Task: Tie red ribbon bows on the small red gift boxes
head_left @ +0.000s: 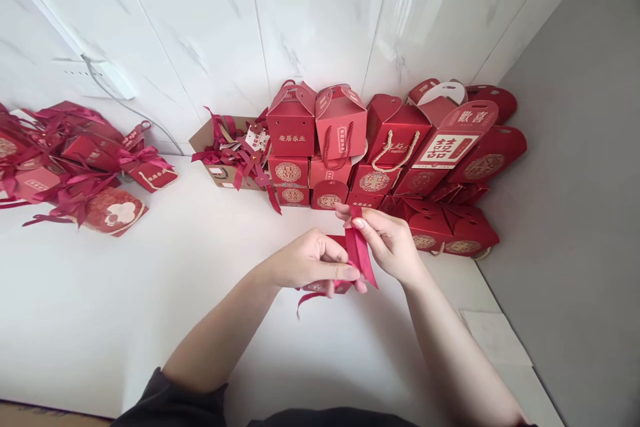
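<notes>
Over the white surface [125,320], in the head view, both hands are working a red ribbon [361,250] on a small red box [334,287]: the left hand [305,260] is pinching it low, the right hand [387,240] is pulling its loop up. Finished boxes [350,147] are standing stacked against the wall, so this bow seems half-tied.

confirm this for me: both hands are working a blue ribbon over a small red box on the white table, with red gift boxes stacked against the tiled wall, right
Not quite: the ribbon is dark red, not blue, as the head view shows. The rest stands: left hand and right hand work it over a small red box on the white table, gift boxes stacked behind.
</notes>
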`<state>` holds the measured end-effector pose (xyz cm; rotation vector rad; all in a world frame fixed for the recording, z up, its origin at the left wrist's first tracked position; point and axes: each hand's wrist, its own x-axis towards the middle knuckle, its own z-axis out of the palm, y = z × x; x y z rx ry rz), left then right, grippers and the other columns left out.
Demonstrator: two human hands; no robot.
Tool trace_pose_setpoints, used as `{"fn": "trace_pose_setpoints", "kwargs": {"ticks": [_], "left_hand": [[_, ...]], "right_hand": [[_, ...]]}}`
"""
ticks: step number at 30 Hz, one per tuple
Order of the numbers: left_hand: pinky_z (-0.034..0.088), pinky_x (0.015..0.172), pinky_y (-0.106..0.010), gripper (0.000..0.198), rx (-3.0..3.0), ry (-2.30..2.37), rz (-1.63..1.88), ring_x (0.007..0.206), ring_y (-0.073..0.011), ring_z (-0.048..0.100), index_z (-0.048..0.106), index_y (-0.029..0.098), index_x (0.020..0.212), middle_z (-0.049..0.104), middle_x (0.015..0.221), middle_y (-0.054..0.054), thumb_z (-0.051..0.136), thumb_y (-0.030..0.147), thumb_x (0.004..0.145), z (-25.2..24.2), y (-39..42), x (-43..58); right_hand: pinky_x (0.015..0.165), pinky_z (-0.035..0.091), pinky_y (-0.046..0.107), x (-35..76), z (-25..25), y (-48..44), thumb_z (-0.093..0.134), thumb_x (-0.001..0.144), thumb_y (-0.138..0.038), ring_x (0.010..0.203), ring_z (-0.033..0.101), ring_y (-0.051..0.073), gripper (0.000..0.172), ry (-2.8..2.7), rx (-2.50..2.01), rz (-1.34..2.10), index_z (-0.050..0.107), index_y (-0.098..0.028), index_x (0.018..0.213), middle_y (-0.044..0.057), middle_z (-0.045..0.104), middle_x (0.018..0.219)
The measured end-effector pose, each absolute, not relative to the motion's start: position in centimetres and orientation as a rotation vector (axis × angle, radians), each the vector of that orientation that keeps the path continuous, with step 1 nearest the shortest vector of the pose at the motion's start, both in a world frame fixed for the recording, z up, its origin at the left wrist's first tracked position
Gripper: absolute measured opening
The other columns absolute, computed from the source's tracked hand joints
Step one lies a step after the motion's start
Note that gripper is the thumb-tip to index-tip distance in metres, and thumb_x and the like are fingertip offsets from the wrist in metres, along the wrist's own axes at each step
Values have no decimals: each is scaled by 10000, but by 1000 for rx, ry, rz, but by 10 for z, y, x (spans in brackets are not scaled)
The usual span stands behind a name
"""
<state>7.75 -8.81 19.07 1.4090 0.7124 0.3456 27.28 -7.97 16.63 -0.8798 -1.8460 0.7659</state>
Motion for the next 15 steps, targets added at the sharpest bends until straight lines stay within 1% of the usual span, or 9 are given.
{"fn": "trace_pose_setpoints", "kwargs": {"ticks": [1,3,7,8,9,12,13,14,15], "left_hand": [[379,448,-216,324,1388,719,360,564,-104,564,764,104,852,720,829,-129,671,411,804,190,-89,79],[404,470,-218,276,1369,727,374,598,-111,592,767,120,878,734,877,-128,701,370,784,189,-91,82],[424,492,-237,265,1376,712,444,577,-109,578,779,144,892,742,827,-90,795,305,682,189,-95,84],[410,477,-238,268,1371,709,464,538,-99,552,780,145,896,742,798,-85,793,314,687,190,-95,83],[383,449,-235,271,1364,716,491,485,-86,514,778,146,909,732,728,-74,772,337,717,191,-95,81],[254,365,-223,331,1327,759,651,336,-65,394,770,137,905,599,435,-19,640,434,838,193,-91,70],[215,349,-223,352,1308,756,716,310,-65,383,766,134,884,572,399,-16,615,450,854,194,-89,66],[189,342,-223,347,1294,745,752,303,-65,395,760,135,893,599,424,-29,610,446,859,195,-87,62],[165,336,-221,328,1274,731,782,295,-56,395,752,140,919,647,486,-47,618,433,857,195,-85,59]], "right_hand": [[890,541,339,273,166,-80,456,978,-321,1076,668,222,266,-1834,-896,762,648,-195,845,95,690,1185],[888,545,343,273,167,-79,461,976,-334,1072,670,223,274,-1804,-917,767,654,-195,839,94,697,1172],[905,546,378,278,170,-79,483,967,-348,1066,674,229,261,-1691,-857,858,679,-207,871,82,707,1156],[905,548,396,282,171,-80,486,965,-354,1067,675,236,263,-1640,-821,889,682,-211,864,76,710,1150],[896,553,417,288,173,-81,487,963,-368,1063,677,246,273,-1584,-783,910,682,-216,846,72,715,1141],[810,586,469,318,183,-89,506,935,-443,999,695,284,324,-1494,-715,897,683,-231,767,69,737,1082],[768,599,466,330,188,-93,528,922,-447,964,703,291,314,-1531,-723,879,694,-236,759,75,747,1040],[732,608,449,342,193,-97,551,914,-420,928,709,289,274,-1611,-742,858,717,-247,783,73,754,1004],[714,613,426,353,198,-100,600,893,-368,910,713,283,185,-1738,-770,852,736,-261,827,62,757,985]]}}
